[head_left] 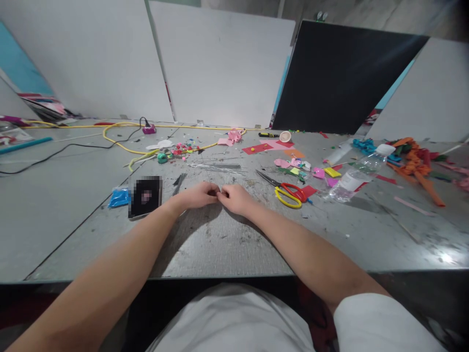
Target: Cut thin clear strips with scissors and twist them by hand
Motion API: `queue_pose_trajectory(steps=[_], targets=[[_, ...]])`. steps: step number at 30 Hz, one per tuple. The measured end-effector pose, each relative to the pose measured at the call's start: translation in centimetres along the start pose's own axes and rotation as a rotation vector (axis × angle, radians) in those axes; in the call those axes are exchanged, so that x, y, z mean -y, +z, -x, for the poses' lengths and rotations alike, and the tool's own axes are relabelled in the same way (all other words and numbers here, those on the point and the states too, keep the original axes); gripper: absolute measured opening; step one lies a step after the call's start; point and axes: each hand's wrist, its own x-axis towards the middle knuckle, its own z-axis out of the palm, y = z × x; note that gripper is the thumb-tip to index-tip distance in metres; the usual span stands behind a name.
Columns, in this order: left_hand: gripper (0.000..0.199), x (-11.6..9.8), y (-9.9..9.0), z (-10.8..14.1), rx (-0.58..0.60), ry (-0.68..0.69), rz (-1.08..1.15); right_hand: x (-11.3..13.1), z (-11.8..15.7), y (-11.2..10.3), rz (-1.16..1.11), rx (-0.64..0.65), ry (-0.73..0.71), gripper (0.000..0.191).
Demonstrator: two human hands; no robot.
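My left hand and my right hand meet over the middle of the grey table. The fingers of both are pinched together, fingertips touching; whatever they hold is too small or hidden to make out. Just beyond them lies a bundle of thin metal wires. Scissors with red and yellow handles rest to the right of my right hand, blades partly apart. Left of my left hand are dark thin strips, a black-screened device, partly pixelated, and a small blue packet.
A clear plastic bottle stands at right, before a heap of coloured strips. Red paper pieces, a cutter knife and a tape roll lie farther back. A yellow cable and a black cord cross the left side.
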Motion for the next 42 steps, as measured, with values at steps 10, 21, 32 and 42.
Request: queue_pose_trajectory(steps=[10, 21, 32, 42], targets=[[0.031, 0.2, 0.0, -0.1, 0.036, -0.009, -0.045, 0.2, 0.0, -0.3, 0.003, 0.031, 0.025, 0.028], [0.030, -0.7, -0.3, 0.3, 0.039, -0.034, -0.027, 0.1, 0.0, -0.3, 0.022, 0.038, 0.025, 0.025], [0.028, -1.6, -0.2, 0.6, 0.020, -0.168, 0.128, 0.1, 0.1, -0.3, 0.004, 0.034, 0.004, 0.027], [0.024, -0.8, 0.2, 0.2, -0.008, -0.148, 0.181, 0.2, 0.2, -0.3, -0.003, 0.039, 0.016, 0.023]])
